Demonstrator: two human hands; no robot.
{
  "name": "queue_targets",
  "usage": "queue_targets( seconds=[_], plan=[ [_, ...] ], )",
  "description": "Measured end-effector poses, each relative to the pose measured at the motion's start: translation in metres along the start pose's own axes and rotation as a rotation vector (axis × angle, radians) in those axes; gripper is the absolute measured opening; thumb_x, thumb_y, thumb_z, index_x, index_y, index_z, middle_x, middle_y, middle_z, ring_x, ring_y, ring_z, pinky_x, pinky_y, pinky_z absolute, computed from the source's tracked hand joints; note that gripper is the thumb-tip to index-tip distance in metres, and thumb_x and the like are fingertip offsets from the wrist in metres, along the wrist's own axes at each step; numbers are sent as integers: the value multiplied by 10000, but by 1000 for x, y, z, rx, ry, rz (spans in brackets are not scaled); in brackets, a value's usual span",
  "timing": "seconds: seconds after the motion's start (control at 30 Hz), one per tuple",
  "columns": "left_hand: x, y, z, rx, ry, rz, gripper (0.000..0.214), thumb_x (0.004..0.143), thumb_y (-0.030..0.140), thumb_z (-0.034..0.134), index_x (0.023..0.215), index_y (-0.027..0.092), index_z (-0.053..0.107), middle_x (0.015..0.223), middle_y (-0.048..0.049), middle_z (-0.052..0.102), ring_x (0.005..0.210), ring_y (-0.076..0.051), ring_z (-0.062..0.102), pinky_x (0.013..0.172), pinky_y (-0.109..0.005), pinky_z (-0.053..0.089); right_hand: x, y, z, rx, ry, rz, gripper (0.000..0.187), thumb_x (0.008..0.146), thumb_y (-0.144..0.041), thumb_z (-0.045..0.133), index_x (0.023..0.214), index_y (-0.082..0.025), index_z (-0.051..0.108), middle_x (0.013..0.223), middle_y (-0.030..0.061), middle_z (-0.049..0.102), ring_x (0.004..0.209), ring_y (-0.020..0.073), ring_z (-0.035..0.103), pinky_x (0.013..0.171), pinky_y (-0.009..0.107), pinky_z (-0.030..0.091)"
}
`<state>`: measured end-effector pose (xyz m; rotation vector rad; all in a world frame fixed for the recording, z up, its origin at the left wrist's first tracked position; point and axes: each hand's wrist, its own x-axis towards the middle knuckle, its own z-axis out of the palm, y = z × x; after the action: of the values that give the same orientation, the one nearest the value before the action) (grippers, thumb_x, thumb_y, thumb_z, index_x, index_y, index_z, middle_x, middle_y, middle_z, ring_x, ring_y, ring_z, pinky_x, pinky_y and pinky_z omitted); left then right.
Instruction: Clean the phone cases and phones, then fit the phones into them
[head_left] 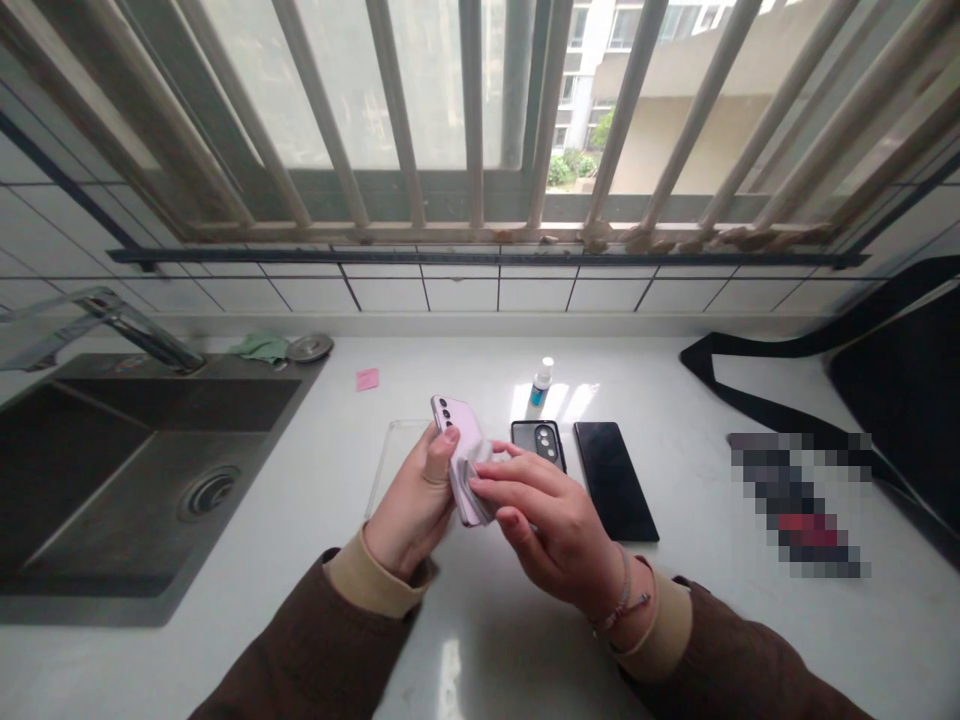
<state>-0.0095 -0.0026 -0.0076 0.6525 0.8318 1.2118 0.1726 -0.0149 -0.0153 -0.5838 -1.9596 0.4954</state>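
Sleeves (300, 650) over white countertop (480, 650), sink (112, 500); left grip (416, 500) pinching phone (459, 430), right grip (555, 525) pressing cloth (476, 482).

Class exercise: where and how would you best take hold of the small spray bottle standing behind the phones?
Probably around its slim body, fingers wrapping it from above and behind. It stands upright and narrow, so a wrap grip suits it. The dark cased phone lies directly in front, so coming low from the near side looks awkward.

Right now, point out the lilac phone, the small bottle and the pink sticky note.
Lilac phone (465, 425), head view, upper back.
Small bottle (538, 397), head view, bottle's body.
Pink sticky note (367, 379), head view, its centre.
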Motion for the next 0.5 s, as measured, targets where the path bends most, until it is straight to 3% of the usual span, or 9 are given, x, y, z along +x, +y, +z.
queue_targets(
  seconds=[0.1,0.2,0.37,0.5],
  plan=[
    [0,4,4,-64,59,-74,599,963,660,698,1110,80,740,1018,-198,804,948,-317,788,899,-432,641,1,-2,-1,2,-9,-71,283,1093,-281,582,1295,-192,758,1234,130,816,1167,249,769,1160,535,564],
    [1,6,5,-132,48,-90,565,970,628,712,1176,103,747,1066,-192,822,966,-312,801,910,-421,649,1,-2,0,-53,-16,-63,285,1091,-275,589,1320,-198,739,1273,128,805,1198,251,756,1167,535,556],
    [-1,4,4,-81,-117,-96,508,944,577,789,1165,121,771,1062,-150,820,940,-247,785,844,-301,624,0,3,2,-168,-78,75,421,1105,-297,561,1513,-210,623,1539,149,663,1431,298,623,1257,598,463],
    [-6,4,5,6,-242,-106,572,935,548,811,1343,156,729,1175,-154,795,1030,-263,758,857,-305,606,1,5,1,-154,-41,174,475,1123,-304,527,1591,-226,552,1657,151,549,1560,312,495,1286,626,428]
  ],
)
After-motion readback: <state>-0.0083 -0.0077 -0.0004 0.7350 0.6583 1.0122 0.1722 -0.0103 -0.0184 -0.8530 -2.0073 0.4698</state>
